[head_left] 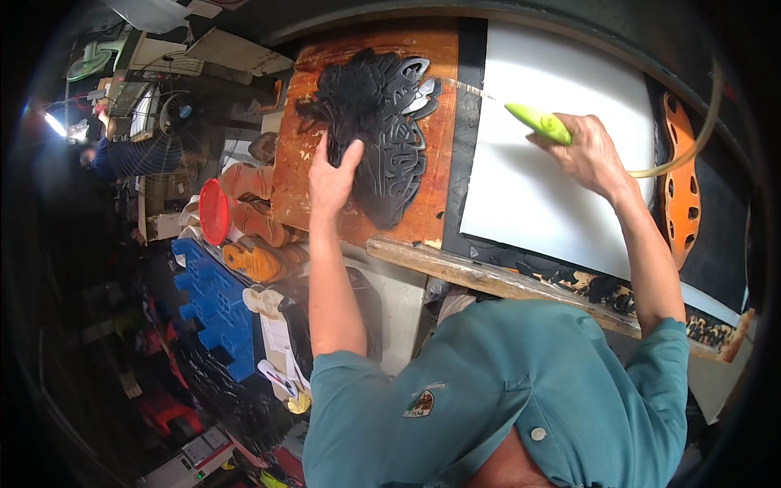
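Observation:
My right hand (pixel 582 152) is wrapped round a lime-green air blow gun (pixel 537 122) above a white sheet (pixel 561 179). Its thin metal nozzle points left, toward a pile of black cut-out pieces (pixel 393 163) with curved grooves and openings. A yellowish hose (pixel 679 161) trails from behind this hand. The pile lies on a worn orange-brown board (pixel 298 175). My left hand (pixel 332 180) grips the pile's near left part between thumb and fingers; the fingertips are partly hidden by dark pieces, and the pile's upper middle is blurred.
A wooden rail (pixel 488 276) runs along the near edge. At the right lies an orange perforated strip (pixel 682 179). Left of the board are a red bowl-like item (pixel 215 211), brown sole-shaped pieces (pixel 254 259) and a blue notched part (pixel 213 301). A fan (pixel 175 112) stands farther left.

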A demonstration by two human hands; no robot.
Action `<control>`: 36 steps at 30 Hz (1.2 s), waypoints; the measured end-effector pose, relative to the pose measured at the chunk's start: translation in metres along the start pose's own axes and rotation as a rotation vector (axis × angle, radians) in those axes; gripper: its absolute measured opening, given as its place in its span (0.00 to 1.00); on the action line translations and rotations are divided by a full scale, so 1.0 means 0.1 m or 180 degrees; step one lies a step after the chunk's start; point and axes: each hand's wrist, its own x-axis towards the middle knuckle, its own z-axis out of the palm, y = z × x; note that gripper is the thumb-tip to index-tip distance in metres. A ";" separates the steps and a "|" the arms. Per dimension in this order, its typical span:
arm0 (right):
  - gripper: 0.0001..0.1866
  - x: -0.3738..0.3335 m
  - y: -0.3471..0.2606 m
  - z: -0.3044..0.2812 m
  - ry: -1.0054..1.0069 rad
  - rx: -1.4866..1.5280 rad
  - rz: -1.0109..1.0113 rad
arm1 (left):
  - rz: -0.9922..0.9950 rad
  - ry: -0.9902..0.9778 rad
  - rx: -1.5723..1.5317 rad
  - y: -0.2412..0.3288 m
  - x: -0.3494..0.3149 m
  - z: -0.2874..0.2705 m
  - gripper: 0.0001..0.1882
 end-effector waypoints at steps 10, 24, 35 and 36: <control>0.11 0.30 -0.16 0.18 -0.0648 -0.0609 -0.0823 | 0.0189 0.0255 0.1071 -0.21 0.16 0.09 0.60; 0.06 -0.25 0.11 -0.05 -0.0898 -0.0929 -0.0963 | 0.1004 0.0191 0.2479 0.12 -0.43 0.49 0.69; 0.03 -0.20 0.14 0.01 -0.0086 0.0276 -0.0635 | 0.0806 0.0505 0.0433 0.01 -0.20 -0.13 0.46; 0.03 -0.20 0.11 0.03 -0.0032 0.0549 -0.0484 | 0.0531 0.0521 0.0387 0.01 -0.18 -0.18 0.46</control>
